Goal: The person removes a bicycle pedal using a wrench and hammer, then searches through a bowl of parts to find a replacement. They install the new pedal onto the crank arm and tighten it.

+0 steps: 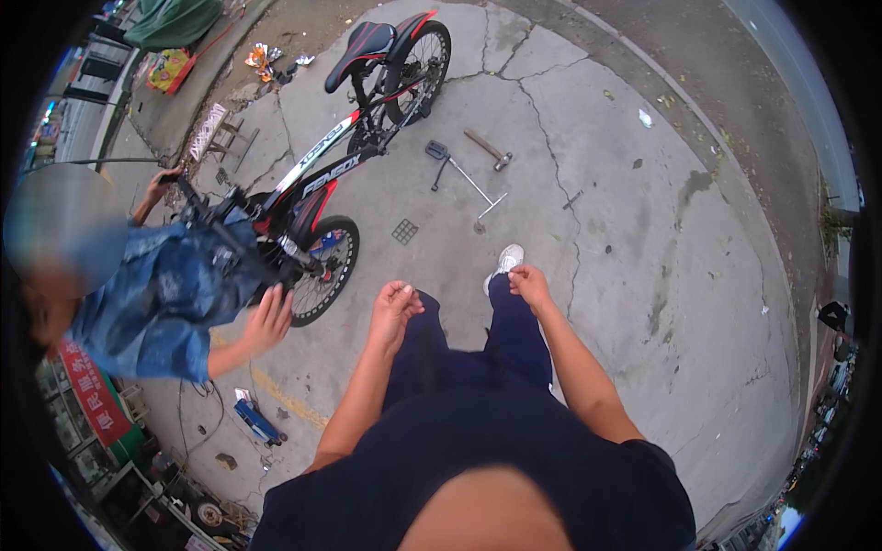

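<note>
My left hand [396, 310] is raised above my left thigh, its fingertips curled together; whether something small is pinched there I cannot tell. Over my right knee, near the white shoe [508, 260], my right hand [529, 284] has its thumb and fingers drawn together, and what may be between them is too small to see. On the concrete ahead lie a hammer with a wooden handle [484, 143], a T-handled wrench [475, 180] and a bicycle pedal [436, 149] on a crank arm. A black, white and red bicycle [331, 155] stands at front left.
Another person in a blue patterned shirt [165, 289] holds the bicycle's handlebar [224, 231] at left. A black square grid [405, 231] lies near the front wheel. A blue floor jack [258, 421] rests at lower left, and a small wooden stool [231, 141] is beyond the handlebar.
</note>
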The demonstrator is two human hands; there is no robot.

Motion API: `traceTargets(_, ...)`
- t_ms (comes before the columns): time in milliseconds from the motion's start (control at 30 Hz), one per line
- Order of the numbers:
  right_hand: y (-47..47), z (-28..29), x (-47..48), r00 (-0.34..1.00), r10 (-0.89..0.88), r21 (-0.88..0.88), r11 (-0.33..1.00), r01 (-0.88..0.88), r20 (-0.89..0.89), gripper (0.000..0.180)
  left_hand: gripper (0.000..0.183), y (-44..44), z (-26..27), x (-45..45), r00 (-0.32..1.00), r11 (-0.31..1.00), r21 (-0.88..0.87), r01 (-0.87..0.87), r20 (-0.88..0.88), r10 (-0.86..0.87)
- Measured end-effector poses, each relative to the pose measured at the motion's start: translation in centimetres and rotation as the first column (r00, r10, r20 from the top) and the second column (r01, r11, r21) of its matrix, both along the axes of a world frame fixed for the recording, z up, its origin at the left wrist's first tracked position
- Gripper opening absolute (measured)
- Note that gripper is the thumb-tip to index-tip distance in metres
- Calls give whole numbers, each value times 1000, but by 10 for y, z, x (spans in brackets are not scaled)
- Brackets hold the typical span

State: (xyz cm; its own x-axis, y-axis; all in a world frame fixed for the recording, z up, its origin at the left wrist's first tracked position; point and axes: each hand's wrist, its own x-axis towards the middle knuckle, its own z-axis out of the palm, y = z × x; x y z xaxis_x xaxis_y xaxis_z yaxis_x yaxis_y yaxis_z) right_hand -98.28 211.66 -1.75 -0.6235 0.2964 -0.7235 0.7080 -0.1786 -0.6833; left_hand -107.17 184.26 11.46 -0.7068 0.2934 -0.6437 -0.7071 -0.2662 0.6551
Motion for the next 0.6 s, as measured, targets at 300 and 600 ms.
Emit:
traceTargets(300, 68, -252, -145, 933, 358, 416, 845, -336, 27, 17, 12, 88, -244, -152, 996, 975, -205, 84, 34, -79)
traceTargets(600, 55, -487, -228, 746, 666, 522, 638, -566, -5, 15, 16, 78, -507, -240, 849, 790, -310, 528, 174, -499)
